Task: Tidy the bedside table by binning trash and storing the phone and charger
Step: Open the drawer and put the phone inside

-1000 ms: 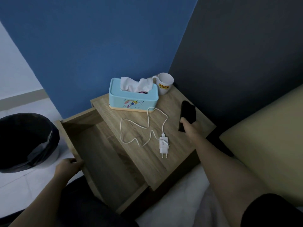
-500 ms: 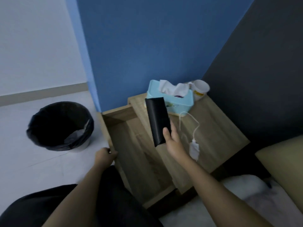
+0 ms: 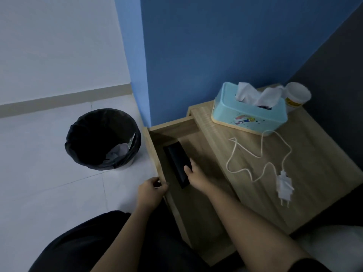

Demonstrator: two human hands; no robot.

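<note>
Desk (image 3: pixel 314 154) top, right side: white charger (image 3: pixel 284 188) lying flat, prongs toward the near edge, its cable (image 3: pixel 261 152) looping in loose bends back toward the tissue box (image 3: pixel 249 114). Tissue box is light blue with a small colourful print on the front (too blurred to read); white tissue (image 3: pixel 253 93) stands out of the slot. Behind it in the corner, a white cup (image 3: pixel 296 96) with a yellow label, lettering not legible.

Drawer (image 3: pixel 188 126) pulled out to the left of the desk top. Black phone (image 3: pixel 177 163) sits low inside it, long axis running front to back, near the left wall. Right hand (image 3: pixel 196 176) grips the phone's near end, thumb on top. Left hand (image 3: pixel 152 190) is curled closed over the drawer's front corner.

On the floor, left of the drawer and apart from it: round bin (image 3: pixel 103 139) with black liner, crumpled pale paper and a bit of wrapper at the bottom.
</note>
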